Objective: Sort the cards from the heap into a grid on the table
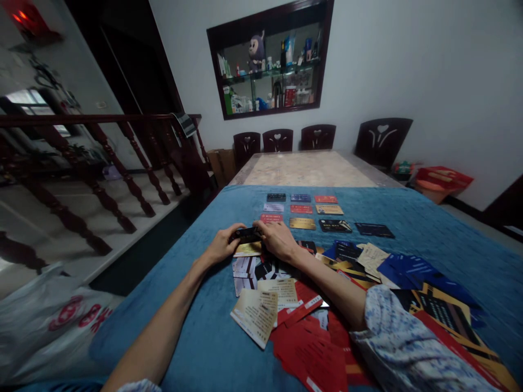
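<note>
A black card (248,235) is held by its two ends, tilted up above the blue cloth. My left hand (223,244) pinches its left end and my right hand (278,240) grips the right end. Just below the held card lies a gold card (247,250), partly covered. Beyond my hands, several cards lie in rows, among them a red card (271,218), a gold card (302,223), a black card (335,225) and a dark blue card (374,230). Nearer me are white patterned cards (244,275) and a cream printed card (255,316).
Loose red cards (310,348) overlap under my right forearm. Blue cards (420,277) and black-and-gold cards (445,313) spread to the right. The blue cloth (196,305) covers the table's near part. Chairs (278,140) stand at the far end; a plastic bag (49,326) is at the left.
</note>
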{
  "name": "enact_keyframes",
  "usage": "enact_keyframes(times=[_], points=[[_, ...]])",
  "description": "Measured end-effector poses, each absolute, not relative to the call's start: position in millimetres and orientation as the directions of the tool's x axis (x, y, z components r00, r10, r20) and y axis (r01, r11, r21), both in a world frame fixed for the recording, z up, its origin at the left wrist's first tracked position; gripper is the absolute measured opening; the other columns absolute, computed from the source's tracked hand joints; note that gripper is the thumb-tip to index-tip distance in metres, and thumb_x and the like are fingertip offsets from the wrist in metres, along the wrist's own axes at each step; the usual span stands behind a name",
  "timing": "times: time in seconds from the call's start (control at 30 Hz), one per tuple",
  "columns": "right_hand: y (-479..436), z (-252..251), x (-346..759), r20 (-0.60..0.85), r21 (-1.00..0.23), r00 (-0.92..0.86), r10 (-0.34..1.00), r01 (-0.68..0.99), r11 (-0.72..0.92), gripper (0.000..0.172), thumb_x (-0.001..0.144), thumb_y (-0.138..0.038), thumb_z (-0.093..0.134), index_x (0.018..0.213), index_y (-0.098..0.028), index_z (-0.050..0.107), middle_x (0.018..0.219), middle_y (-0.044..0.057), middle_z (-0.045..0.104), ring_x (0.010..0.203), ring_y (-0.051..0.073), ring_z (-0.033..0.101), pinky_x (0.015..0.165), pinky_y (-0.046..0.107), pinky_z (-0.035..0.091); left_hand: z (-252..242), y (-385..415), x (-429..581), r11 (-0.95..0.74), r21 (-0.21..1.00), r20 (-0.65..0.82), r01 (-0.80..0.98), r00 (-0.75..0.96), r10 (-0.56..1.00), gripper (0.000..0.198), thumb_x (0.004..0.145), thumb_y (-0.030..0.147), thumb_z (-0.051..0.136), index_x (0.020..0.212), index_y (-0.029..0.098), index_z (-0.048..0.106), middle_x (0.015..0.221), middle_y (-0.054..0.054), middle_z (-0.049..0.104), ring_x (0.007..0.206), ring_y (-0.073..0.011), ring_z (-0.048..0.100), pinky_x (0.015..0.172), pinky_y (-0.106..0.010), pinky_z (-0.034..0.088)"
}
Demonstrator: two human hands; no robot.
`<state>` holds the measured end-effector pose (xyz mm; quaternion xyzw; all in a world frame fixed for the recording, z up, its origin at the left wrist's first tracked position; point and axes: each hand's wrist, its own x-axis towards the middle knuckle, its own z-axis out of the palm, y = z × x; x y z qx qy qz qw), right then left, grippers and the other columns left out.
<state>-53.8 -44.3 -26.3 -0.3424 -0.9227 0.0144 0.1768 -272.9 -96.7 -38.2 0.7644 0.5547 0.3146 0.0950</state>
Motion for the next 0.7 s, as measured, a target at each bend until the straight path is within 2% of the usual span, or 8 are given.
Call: enact_keyframes(times=[0.17, 0.7], points=[[-44.2, -26.9, -53.8, 0.338, -0.147, -0.69, 0.64, 0.633, 0.76, 0.042, 0.093, -0.017, 0.05, 0.133, -0.026, 0.05, 0.115, 0.007, 0.072, 0.108, 0.024, 0.062, 0.087, 0.033, 0.038, -37.7, -98.0, -270.7, -0.333, 0.483, 0.381, 0.81, 0.148, 0.913, 0.036, 0.082, 0.02, 0.052, 0.117, 0.018, 0.06, 0.078, 0.001, 0.066, 0.065, -0.0134, 0.058, 0.067, -0.023, 0.048], [-45.5, -25.0, -53.8, 0.402, -0.132, -0.686, 0.607, 0.612, 0.78, 0.046, 0.089, -0.013, 0.046, 0.135, -0.018, 0.047, 0.123, 0.014, 0.065, 0.111, 0.026, 0.057, 0.091, 0.038, 0.035, -37.1, -97.7, -263.2, -0.348, 0.461, 0.478, 0.816, 0.102, 0.872, 0.031, 0.084, 0.022, 0.049, 0.114, 0.019, 0.056, 0.087, 0.001, 0.066, 0.073, -0.0128, 0.06, 0.078, -0.025, 0.05]])
